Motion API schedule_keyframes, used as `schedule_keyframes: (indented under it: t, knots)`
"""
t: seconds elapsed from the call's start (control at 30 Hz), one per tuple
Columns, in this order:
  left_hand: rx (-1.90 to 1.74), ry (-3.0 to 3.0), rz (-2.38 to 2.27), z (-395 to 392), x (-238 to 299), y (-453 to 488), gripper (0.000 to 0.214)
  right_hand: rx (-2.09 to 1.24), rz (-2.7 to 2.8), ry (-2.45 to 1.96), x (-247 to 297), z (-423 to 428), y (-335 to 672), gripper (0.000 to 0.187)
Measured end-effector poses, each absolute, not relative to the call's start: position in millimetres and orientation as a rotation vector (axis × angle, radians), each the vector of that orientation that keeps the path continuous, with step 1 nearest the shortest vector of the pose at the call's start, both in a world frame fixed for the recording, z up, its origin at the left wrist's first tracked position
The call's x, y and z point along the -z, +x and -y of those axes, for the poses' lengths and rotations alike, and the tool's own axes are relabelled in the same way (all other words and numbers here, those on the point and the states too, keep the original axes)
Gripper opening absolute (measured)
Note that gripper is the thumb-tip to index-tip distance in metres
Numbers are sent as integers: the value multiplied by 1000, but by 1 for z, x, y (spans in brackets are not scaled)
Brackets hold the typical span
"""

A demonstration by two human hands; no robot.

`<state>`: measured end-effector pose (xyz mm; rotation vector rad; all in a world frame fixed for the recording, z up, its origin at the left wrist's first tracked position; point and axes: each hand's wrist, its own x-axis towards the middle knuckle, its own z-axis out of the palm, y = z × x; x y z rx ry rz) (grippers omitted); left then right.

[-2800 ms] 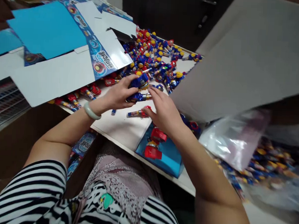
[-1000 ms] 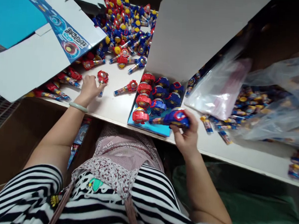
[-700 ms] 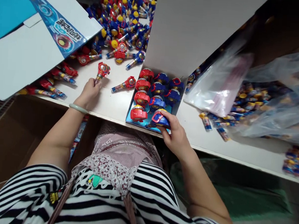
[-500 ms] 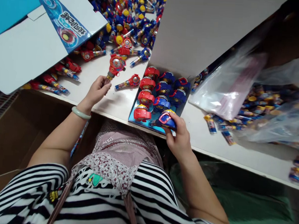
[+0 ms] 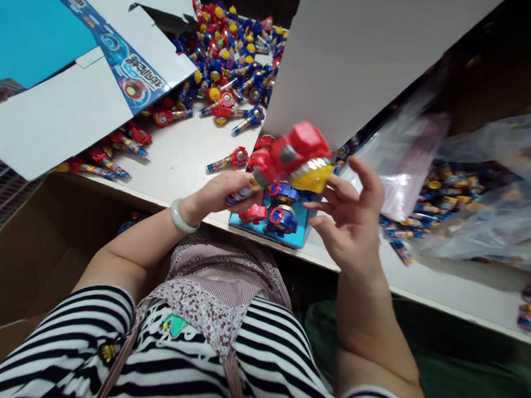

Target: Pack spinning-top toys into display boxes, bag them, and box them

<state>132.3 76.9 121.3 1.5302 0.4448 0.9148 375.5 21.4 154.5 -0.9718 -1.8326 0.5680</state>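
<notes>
My left hand (image 5: 225,192) is closed round the clear tube end of a red spinning-top toy (image 5: 295,150), which has a yellow and silver underside. The toy is raised over the display box (image 5: 294,239) and blurred by motion. My right hand (image 5: 354,212) is open, fingers spread, just right of the toy's head; whether a fingertip touches it I cannot tell. In the box stand rows of red toys (image 5: 253,214) and blue toys (image 5: 281,220), partly hidden behind the raised toy. A single red toy (image 5: 229,159) lies on the table left of the box.
The box's white lid (image 5: 339,60) stands up behind it. A heap of red and blue toys (image 5: 238,49) covers the back of the white table. Left lies an unfolded printed carton (image 5: 74,112). Clear plastic bags (image 5: 482,216) with candy tubes are on the right.
The left hand has carried the red toy rightward over the box. The right hand has let go of the blue toy, now standing in the front row, and has opened, moving right.
</notes>
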Motion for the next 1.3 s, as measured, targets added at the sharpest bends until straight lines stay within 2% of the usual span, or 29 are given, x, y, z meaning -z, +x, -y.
schedule_keyframes:
  t: [0.07, 0.13, 0.23, 0.3, 0.4, 0.47, 0.57, 0.67, 0.8, 0.97, 1.13, 1.3]
  knots:
    - [-1177, 1850, -603, -72, -127, 153, 37, -589, 1743, -886, -160, -34, 358, 85]
    - [-1466, 2196, -763, -69, -129, 170, 25, -503, 1660, -878, -157, -45, 346, 78]
    - [-1517, 2522, -768, -75, -128, 173, 27, -305, 1573, -902, -149, -54, 352, 66]
    - [-1433, 2495, -865, -91, -120, 152, 39, -169, 1549, -942, -141, -54, 377, 63]
    - [-1314, 2257, -1405, -128, -91, 99, 47, -95, 1576, -994, -119, -48, 423, 60]
    - [-969, 2222, -1728, -151, -62, 68, 48, -157, 1628, -1040, -95, -44, 443, 58]
    - [-366, 2242, -1844, -166, -20, 52, 53, -201, 1670, -1077, -58, -44, 448, 53]
    - [-221, 2215, -1908, -161, 0, 61, 42, -196, 1772, -1069, -45, -45, 440, 50]
    - [-371, 2038, -1925, -156, -2, 64, 29, -250, 1913, -1119, -61, -44, 439, 47]
    - [-866, 1635, -1670, -141, -8, 32, 19, -315, 1864, -1226, -69, -44, 443, 46]
    - [-1339, 1401, -1288, -118, -20, 22, 32, -368, 1796, -1240, -62, -42, 446, 48]
    - [-1465, 1399, -1191, -109, -37, 46, 38, -285, 1823, -1170, -57, -44, 442, 47]
